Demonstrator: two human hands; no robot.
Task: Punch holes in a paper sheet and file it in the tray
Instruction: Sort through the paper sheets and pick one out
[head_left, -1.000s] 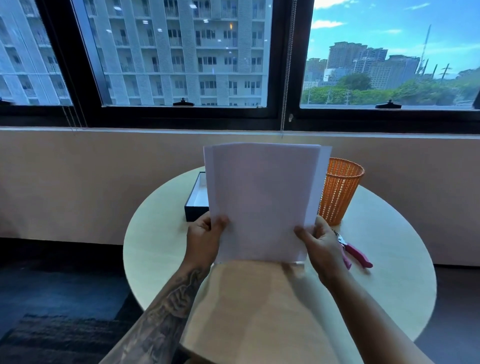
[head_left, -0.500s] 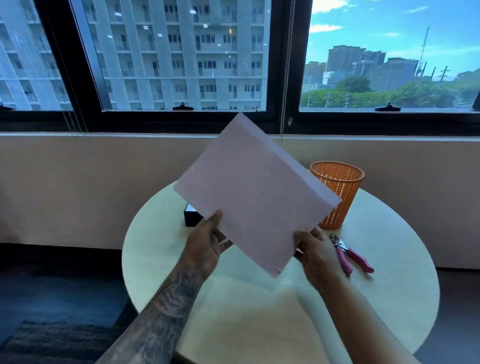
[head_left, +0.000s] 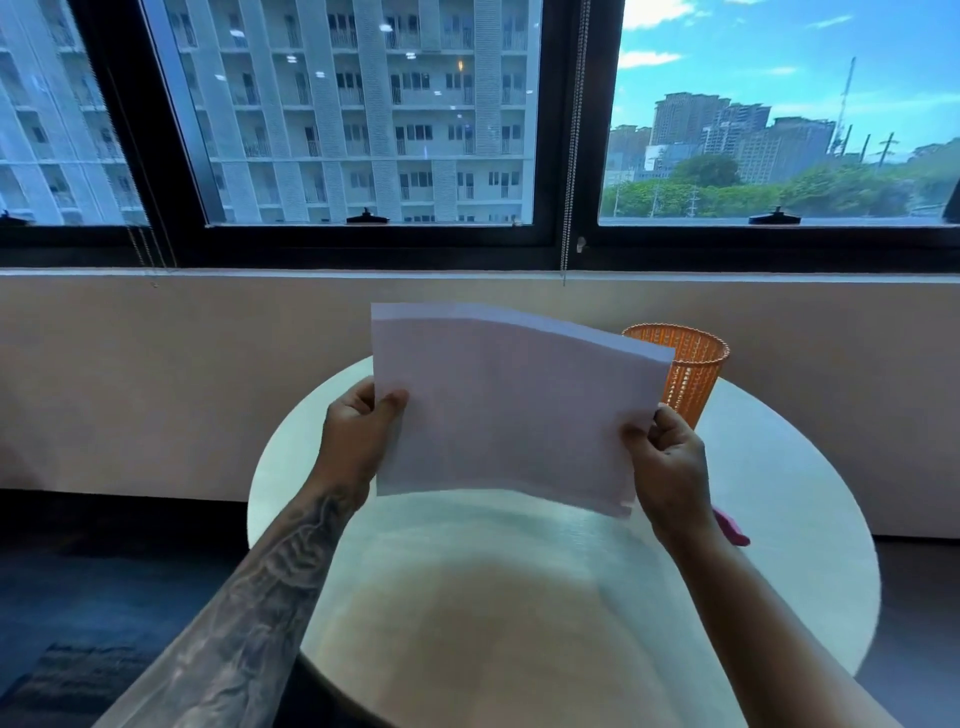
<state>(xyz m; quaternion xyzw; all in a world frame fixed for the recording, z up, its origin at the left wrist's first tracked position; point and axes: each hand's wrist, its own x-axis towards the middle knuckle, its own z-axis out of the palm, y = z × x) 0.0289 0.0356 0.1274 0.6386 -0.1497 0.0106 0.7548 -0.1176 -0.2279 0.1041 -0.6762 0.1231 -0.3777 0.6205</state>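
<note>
I hold a white paper stack (head_left: 509, 410) upright in landscape above the round table (head_left: 779, 519). My left hand (head_left: 353, 441) grips its left edge with the thumb on the front. My right hand (head_left: 670, 467) pinches its right edge lower down. The sheets are fanned a little at the top edge. Only a pink handle tip of the hole punch (head_left: 732, 530) shows on the table behind my right wrist. The black tray is hidden behind the paper.
An orange mesh cup (head_left: 691, 374) stands at the table's back right, just behind the paper's right corner. A beige wall and dark window frame run behind the table. Dark floor surrounds the table.
The paper turned from portrait, through a tilt, to landscape. My hands shifted from its bottom edge to its left and right sides. The tray is now covered by the sheets.
</note>
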